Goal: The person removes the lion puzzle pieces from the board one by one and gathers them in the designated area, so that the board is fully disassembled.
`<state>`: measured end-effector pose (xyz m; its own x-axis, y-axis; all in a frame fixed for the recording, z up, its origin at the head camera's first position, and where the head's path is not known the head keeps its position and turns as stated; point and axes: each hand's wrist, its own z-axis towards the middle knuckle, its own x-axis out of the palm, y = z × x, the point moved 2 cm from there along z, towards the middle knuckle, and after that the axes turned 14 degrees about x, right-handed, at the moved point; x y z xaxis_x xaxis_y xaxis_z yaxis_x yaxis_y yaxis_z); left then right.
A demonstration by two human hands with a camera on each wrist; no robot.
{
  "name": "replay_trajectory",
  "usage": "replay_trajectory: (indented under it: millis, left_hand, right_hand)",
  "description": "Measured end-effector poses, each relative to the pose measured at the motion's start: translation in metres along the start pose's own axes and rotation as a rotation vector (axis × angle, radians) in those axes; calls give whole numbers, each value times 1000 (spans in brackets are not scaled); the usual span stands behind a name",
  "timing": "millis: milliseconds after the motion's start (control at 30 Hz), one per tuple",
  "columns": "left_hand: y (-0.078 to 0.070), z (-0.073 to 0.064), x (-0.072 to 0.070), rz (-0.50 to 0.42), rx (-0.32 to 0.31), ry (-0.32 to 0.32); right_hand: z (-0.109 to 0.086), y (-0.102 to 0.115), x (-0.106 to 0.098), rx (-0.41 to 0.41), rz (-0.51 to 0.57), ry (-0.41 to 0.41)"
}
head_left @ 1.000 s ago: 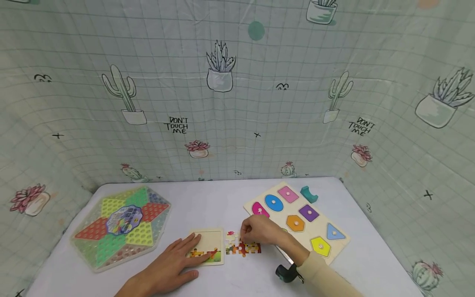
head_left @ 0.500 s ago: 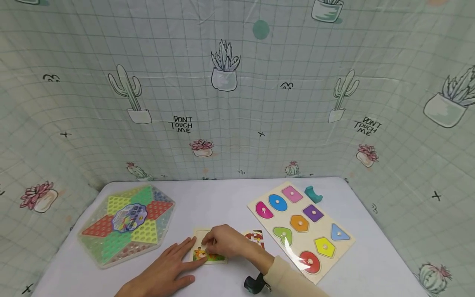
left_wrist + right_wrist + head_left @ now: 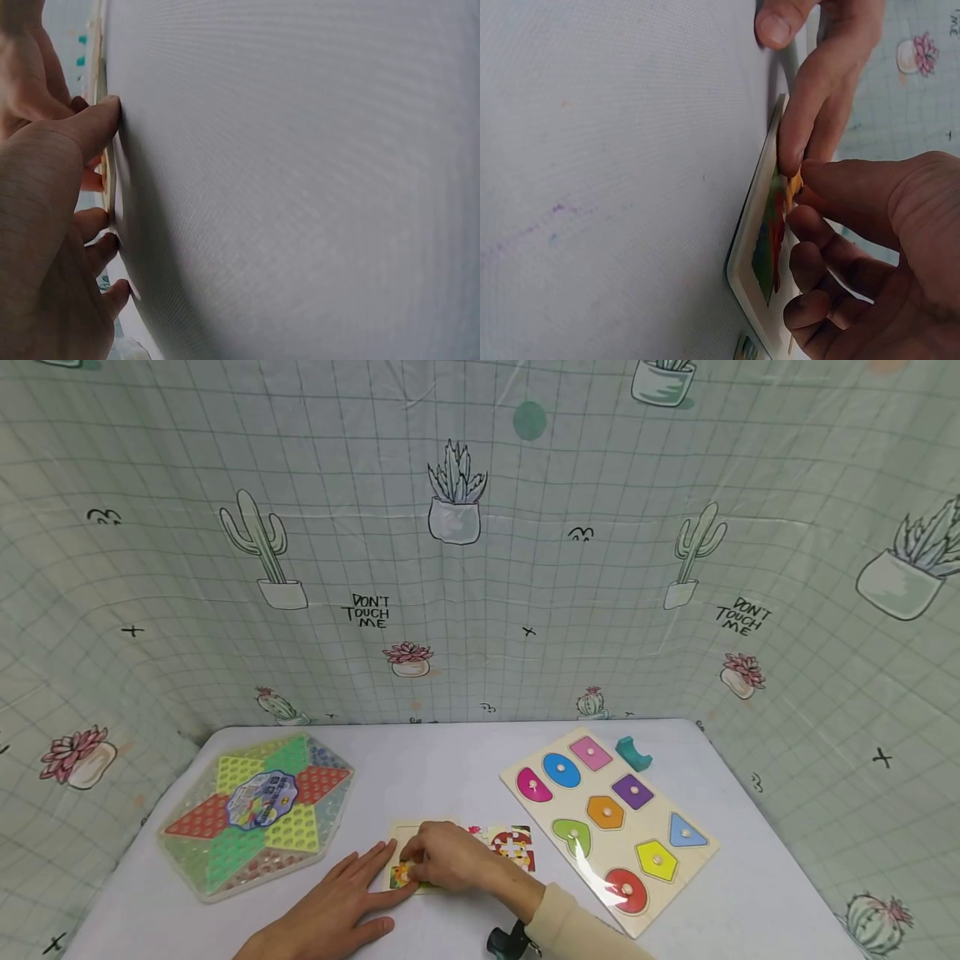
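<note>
A small wooden jigsaw tray [image 3: 405,828] lies on the white table, its lower part filled with a coloured picture. My left hand [image 3: 333,897] is spread at its left side, fingertips on the frame and the index finger reaching over the picture. Over the tray, my right hand [image 3: 453,857] pinches a yellow-orange jigsaw piece [image 3: 795,187] between thumb and forefinger, low against the picture; fingers hide part of it. The other right fingers curl loosely. In the left wrist view, the left thumb [image 3: 101,124] lies at the tray's near edge.
Loose jigsaw pieces [image 3: 517,843] lie just right of the tray. Further right is a wooden shape board [image 3: 572,803] with knobbed shapes and a teal curved block [image 3: 633,753] behind it. A hexagonal star-patterned game board [image 3: 288,837] lies left. A black device [image 3: 507,942] sits by the right wrist.
My right hand has moved left from the loose pieces to the tray with a piece, then slightly lower. The left hand stays at the tray; the head view has shifted slightly.
</note>
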<state>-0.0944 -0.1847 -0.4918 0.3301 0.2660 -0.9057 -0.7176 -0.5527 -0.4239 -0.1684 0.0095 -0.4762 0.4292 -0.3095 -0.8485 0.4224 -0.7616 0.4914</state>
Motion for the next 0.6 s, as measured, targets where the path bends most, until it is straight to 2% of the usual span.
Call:
replay_trajectory:
  millis: [300, 600]
  left_hand:
    - [-1, 0, 0, -12, -16, 12]
    - [-1, 1, -1, -28, -21, 30]
  right_hand:
    - [1, 1, -1, 40, 106, -24]
    - [4, 1, -1, 85, 386, 0]
